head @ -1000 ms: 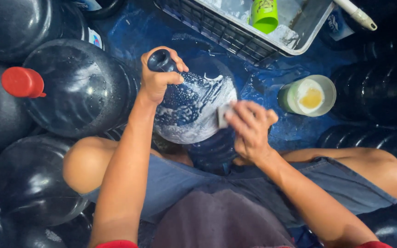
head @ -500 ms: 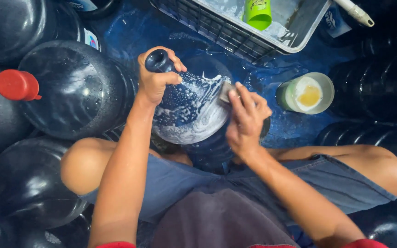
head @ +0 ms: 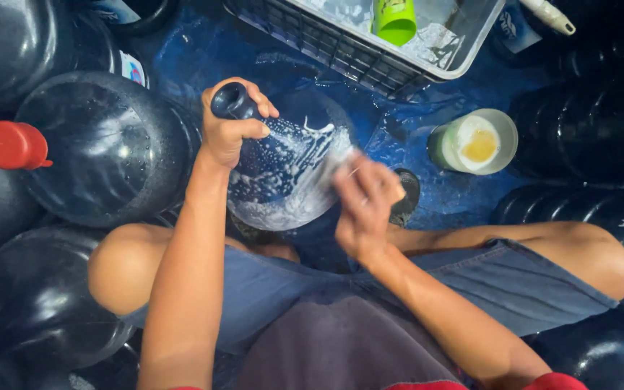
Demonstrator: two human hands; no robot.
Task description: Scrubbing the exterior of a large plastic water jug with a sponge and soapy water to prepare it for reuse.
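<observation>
A large dark blue water jug (head: 283,180), streaked with white soap foam, stands between my knees. My left hand (head: 229,130) grips its neck near the open mouth. My right hand (head: 366,206), blurred by motion, presses a pale scrubbing pad (head: 341,162) against the jug's soapy right side.
Several dark blue jugs crowd the left side, one with a red cap (head: 10,144). More jugs line the right edge. A grey crate (head: 341,50) with a green cup (head: 394,20) sits ahead. A white tub of yellowish soap (head: 474,141) stands on the wet blue floor.
My right hand has slid up and then back along the jug's right side with the pad. My left hand has kept its hold on the neck.
</observation>
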